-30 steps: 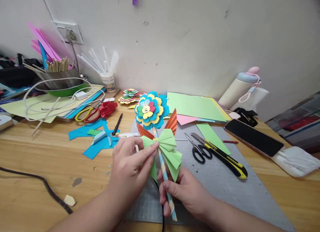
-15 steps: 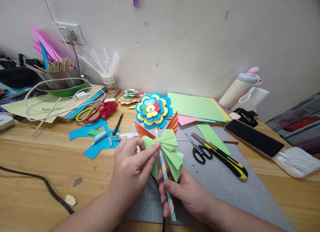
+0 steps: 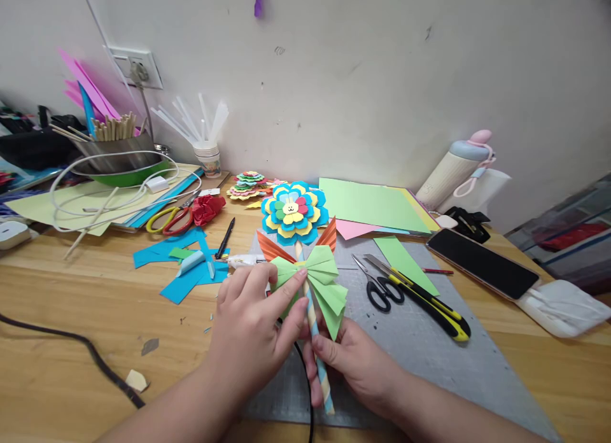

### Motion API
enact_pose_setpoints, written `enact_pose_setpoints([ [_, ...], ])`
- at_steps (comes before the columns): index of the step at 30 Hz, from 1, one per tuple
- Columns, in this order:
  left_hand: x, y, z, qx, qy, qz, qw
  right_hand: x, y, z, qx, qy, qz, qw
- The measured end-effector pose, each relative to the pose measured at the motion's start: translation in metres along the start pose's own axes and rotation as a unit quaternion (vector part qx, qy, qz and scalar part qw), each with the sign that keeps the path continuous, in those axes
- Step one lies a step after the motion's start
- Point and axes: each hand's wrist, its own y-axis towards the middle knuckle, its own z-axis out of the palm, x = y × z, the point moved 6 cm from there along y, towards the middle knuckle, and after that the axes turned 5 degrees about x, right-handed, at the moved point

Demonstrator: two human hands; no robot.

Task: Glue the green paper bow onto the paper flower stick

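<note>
A paper flower (image 3: pixel 274 226) with layered blue and yellow petals and a smiling yellow centre stands on a striped blue-and-yellow paper stem (image 3: pixel 312 319). Orange pleated paper (image 3: pixel 274 247) fans out below the bloom. In front of it sits a pleated light-green paper bow (image 3: pixel 322 263), with more green folds hanging under it. My right hand (image 3: pixel 351 360) grips the lower stem between thumb and fingers. With its index fingertip, my left hand (image 3: pixel 252 322) presses the bow's middle; the thumb is apart, lower down beside the stem. The bow's left folds are partly hidden behind this hand.
On the grey cutting mat (image 3: pixel 420 373) lie black scissors (image 3: pixel 384 290), a yellow-black utility knife (image 3: pixel 429 303) and a green paper strip (image 3: pixel 405 265). A phone (image 3: pixel 482 263) is at right. Blue paper scraps (image 3: pixel 179 287) and a black pen (image 3: pixel 225 238) lie left. A black cable (image 3: pixel 71 335) crosses the table.
My left thumb has come away from the bow and dropped lower, leaving the index fingertip pressing on it. The right hand keeps its grip on the stem.
</note>
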Motion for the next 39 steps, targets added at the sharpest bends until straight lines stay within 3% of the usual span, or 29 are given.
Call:
enact_pose_setpoints([
  [13,0.006,0.000,0.006,0.017,-0.068,-0.008,0.997,0.001,0.000,0.001,-0.006,-0.016,0.012,1.000],
  [19,0.005,0.002,0.000,-0.017,-0.103,0.001,0.994,0.002,-0.001,0.003,-0.003,-0.001,0.005,1.000],
  [21,0.011,0.001,-0.004,-0.049,-0.135,-0.029,0.989,0.002,-0.001,0.003,-0.003,0.011,0.010,1.000],
  [23,0.023,-0.001,-0.005,-0.086,-0.172,-0.101,0.976,0.002,-0.001,0.003,-0.002,0.019,0.012,1.000],
  [25,0.037,-0.003,0.001,-0.106,-0.243,-0.196,0.944,0.003,-0.001,0.003,-0.003,0.018,0.009,1.000],
  [27,0.047,-0.005,0.013,-0.101,-0.370,-0.274,0.882,0.005,-0.001,0.002,-0.006,0.006,0.003,1.000],
  [31,0.035,0.000,0.038,-0.001,-0.668,-0.330,0.666,0.009,-0.001,0.002,-0.006,-0.015,-0.016,1.000],
  [33,0.024,0.003,0.039,0.041,-0.735,-0.328,0.592,0.009,-0.002,0.002,-0.003,-0.021,-0.021,1.000],
  [39,0.023,0.003,0.038,0.062,-0.774,-0.326,0.539,0.005,-0.001,0.001,0.000,-0.005,-0.013,1.000],
])
